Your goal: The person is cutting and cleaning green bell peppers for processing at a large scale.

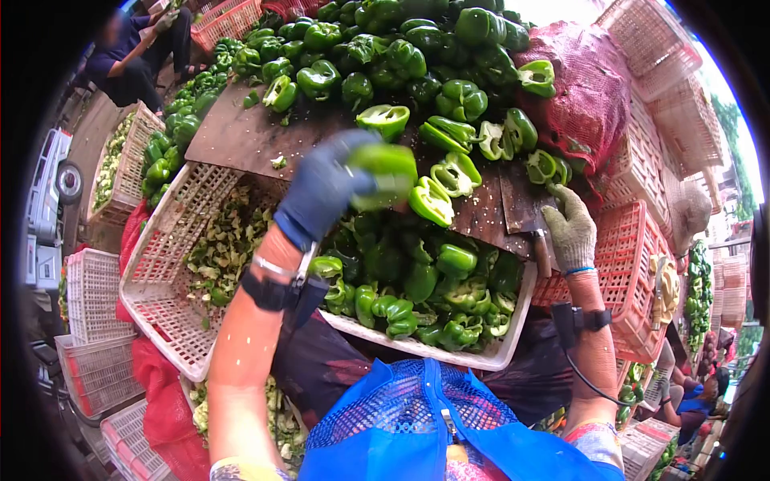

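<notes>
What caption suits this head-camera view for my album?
Left hand holds a green pepper; right hand grips a knife at the board.

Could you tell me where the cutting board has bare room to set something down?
The board is bare at its left end, between the pepper pile and the scrap crate. A thin strip lies beside the cleaver in the right hand. The left hand, holding a pepper, and cut halves crowd the middle.

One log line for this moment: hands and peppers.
left hand: holds green pepper | right hand: holds cleaver on board | white crate: cut peppers
</notes>
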`<state>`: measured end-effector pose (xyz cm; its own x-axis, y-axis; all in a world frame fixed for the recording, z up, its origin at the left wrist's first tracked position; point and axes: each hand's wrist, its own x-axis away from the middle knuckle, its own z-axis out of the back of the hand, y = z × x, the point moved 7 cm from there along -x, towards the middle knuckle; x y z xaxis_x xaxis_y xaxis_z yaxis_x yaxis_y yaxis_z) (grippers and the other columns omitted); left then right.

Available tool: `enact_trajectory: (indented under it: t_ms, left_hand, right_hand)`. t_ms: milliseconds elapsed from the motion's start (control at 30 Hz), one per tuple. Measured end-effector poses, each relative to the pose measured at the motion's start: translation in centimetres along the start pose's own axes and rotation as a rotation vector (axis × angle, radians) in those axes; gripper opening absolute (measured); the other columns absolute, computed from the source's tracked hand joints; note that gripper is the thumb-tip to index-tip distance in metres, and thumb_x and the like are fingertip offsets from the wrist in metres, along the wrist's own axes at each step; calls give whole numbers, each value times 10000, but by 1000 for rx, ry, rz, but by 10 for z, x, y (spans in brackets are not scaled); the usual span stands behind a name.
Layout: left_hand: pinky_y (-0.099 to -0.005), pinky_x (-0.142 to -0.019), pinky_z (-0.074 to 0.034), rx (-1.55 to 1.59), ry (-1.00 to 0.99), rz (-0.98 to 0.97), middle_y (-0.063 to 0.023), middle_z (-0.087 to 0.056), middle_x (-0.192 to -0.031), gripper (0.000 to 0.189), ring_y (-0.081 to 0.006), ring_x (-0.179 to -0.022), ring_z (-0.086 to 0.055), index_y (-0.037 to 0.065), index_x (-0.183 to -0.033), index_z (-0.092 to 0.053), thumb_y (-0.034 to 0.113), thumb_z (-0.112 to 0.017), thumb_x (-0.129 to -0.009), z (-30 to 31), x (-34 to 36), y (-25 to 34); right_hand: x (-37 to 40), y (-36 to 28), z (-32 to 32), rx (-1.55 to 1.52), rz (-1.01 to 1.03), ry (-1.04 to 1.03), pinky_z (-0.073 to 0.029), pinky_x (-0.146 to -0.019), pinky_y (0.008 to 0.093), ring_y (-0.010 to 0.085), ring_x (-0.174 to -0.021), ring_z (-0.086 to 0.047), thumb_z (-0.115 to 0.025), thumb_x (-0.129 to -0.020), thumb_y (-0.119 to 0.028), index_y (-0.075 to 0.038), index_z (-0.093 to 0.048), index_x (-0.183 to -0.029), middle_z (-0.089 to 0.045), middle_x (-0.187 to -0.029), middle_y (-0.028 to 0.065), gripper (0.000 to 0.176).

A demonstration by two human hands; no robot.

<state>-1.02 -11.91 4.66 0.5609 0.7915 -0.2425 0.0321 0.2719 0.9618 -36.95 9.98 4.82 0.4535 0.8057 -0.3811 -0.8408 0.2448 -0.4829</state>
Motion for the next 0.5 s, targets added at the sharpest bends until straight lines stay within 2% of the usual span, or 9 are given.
enact_trajectory:
  t_ms: [67,100,133,200,233,333,367,467,500]
  left_hand:
    - [-350,-908,-562,-479,-95,145,-172,-733,-1117,618,-228,-1015,-710,-19,-1288,-635,187,-836,-741,-1,19,-10]
    - [-364,-932,-548,-335,0,284,-160,-707,-1111,661,-237,-1023,-688,1,-1335,-615,199,-826,-740,5,12,-13]
    - [-391,-928,-549,-521,65,180,-172,-699,-1136,671,-277,-1028,-689,13,-1343,-609,198,-824,-735,11,-5,-13]
    - [-447,-921,-552,-872,194,-25,-195,-684,-1187,692,-355,-1037,-691,38,-1359,-595,198,-820,-725,12,-29,-23]
    - [-502,-911,-548,-1006,155,39,-211,-657,-1211,650,-422,-1058,-661,114,-1367,-586,185,-771,-747,4,-41,-20]
    - [-505,-890,-547,-1299,-62,34,-206,-652,-1170,511,-382,-1050,-680,175,-1320,-589,198,-676,-818,-23,-76,-34]
    - [-510,-858,-556,-1333,-119,-5,-188,-674,-1129,372,-371,-1009,-698,200,-1215,-643,180,-641,-844,-31,-87,-46]
    - [-521,-830,-560,-1343,-154,-61,-160,-693,-1070,278,-379,-938,-713,219,-1123,-684,167,-625,-856,-40,-103,-74]
    - [-508,-797,-570,-1303,-68,-94,-147,-722,-993,215,-372,-887,-723,220,-1050,-728,195,-638,-856,-39,-99,-70]
  right_hand:
    - [13,-10,-2,-179,-138,-48,-543,-897,344,228,-969,-697,-745,-862,-192,-35,-672,-1260,-725,-1098,143,434]
    - [20,-19,-4,-267,-201,-78,-542,-891,324,197,-952,-694,-746,-861,-174,-28,-675,-1257,-731,-1079,129,427]
    - [28,-30,-6,-319,-208,-95,-540,-865,292,141,-913,-668,-738,-864,-140,-13,-672,-1252,-732,-1019,89,414]
    - [46,-38,-18,-451,-254,-195,-548,-854,300,140,-918,-675,-737,-869,-132,-2,-675,-1240,-737,-1045,88,398]
    - [54,-49,-20,-470,-216,-209,-555,-857,306,164,-919,-691,-734,-865,-118,6,-681,-1224,-738,-1037,100,383]
    - [71,-73,-25,-369,-128,-334,-565,-889,321,203,-953,-714,-733,-854,-83,8,-683,-1229,-734,-1052,139,389]
    - [74,-77,-26,-356,-147,-378,-567,-887,325,195,-965,-714,-735,-853,-85,9,-682,-1233,-736,-1082,152,395]
    - [75,-84,-34,-465,-216,-371,-560,-863,300,175,-930,-702,-717,-874,-101,21,-679,-1226,-734,-1041,118,374]
    - [74,-84,-38,-599,-308,-363,-556,-847,286,153,-913,-689,-709,-880,-99,25,-677,-1220,-728,-1030,95,364]
